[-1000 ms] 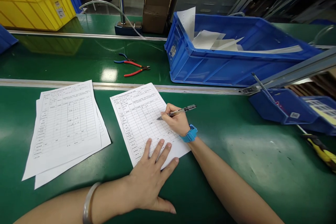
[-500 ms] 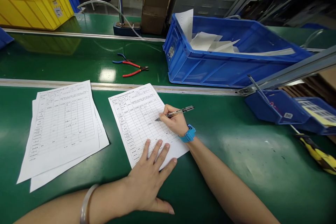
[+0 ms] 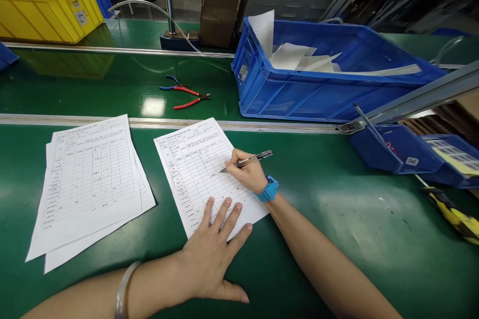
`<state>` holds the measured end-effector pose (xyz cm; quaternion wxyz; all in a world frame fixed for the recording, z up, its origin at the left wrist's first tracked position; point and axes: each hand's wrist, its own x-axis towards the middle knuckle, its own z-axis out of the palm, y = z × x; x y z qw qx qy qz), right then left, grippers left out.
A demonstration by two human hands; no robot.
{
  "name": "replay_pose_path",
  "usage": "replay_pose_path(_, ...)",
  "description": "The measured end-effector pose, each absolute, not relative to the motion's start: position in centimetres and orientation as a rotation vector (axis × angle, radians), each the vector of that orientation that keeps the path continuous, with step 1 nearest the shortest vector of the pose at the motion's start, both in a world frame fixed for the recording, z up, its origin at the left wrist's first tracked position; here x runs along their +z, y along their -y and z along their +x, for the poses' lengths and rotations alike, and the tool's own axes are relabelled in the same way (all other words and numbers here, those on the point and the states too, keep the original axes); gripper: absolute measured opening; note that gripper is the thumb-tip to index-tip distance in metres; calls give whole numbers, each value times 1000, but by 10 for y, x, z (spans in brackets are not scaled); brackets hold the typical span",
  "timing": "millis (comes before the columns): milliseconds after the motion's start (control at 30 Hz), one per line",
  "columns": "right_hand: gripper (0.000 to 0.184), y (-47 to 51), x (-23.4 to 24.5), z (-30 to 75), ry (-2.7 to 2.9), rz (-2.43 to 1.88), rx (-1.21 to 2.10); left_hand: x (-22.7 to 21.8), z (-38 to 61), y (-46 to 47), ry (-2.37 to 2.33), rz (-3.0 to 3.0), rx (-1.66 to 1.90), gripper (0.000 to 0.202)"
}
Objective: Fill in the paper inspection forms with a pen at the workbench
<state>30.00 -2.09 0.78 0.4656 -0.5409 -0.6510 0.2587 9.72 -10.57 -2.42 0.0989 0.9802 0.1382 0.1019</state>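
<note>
A printed form (image 3: 187, 174) with a table grid and some handwriting lies on the green bench in front of me. Flat on its lower edge rests my left hand (image 3: 213, 254), fingers spread and holding nothing. My right hand (image 3: 249, 174), with a blue band at the wrist, grips a pen (image 3: 254, 159) whose tip is at the middle of the form. The pen's far end points up and to the right. To the left lies a small stack of similar forms (image 3: 90, 174), slightly fanned, also partly handwritten.
Pliers (image 3: 189, 94) with red and blue handles lie beyond the metal strip. A large blue bin (image 3: 299, 94) holding papers stands behind the form, and a yellow crate (image 3: 41, 10) far left. Small blue bins (image 3: 396, 152) and a yellow-black screwdriver (image 3: 452, 214) are at right.
The pen tip and my right hand have shifted very slightly left. My left hand stays in place on the form.
</note>
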Motion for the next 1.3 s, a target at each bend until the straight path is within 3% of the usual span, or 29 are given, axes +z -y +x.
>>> replay_pose_path(1300, 30, 19, 10, 304, 1554, -1358, 633, -26, 96, 107, -418, 2902, 305, 105)
